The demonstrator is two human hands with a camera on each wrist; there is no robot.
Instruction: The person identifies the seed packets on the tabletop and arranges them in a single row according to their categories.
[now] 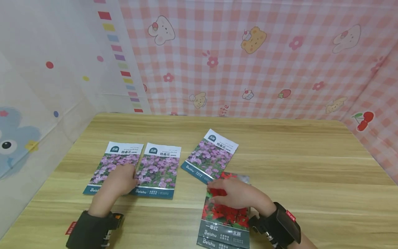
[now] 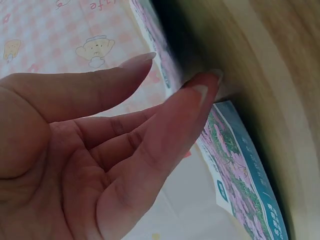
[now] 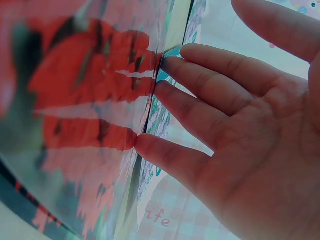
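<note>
— Where's the left hand (image 1: pixel 116 181)?

— Flat on the left purple packet (image 1: pixel 109 166) near the table's (image 1: pixel 311 166) left edge, fingers straight and close together, touching the middle packet (image 1: pixel 160 169).

— And the right hand (image 1: pixel 236 193)?

— Fingers straight, slightly spread, pressing the red packets (image 1: pixel 225 221) at the front edge. A third purple packet (image 1: pixel 209 155) lies just behind.

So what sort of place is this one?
Probably a makeshift home recording corner: a wooden table hemmed in by pink checked cartoon cloth, with seed packets laid out on it.
</note>
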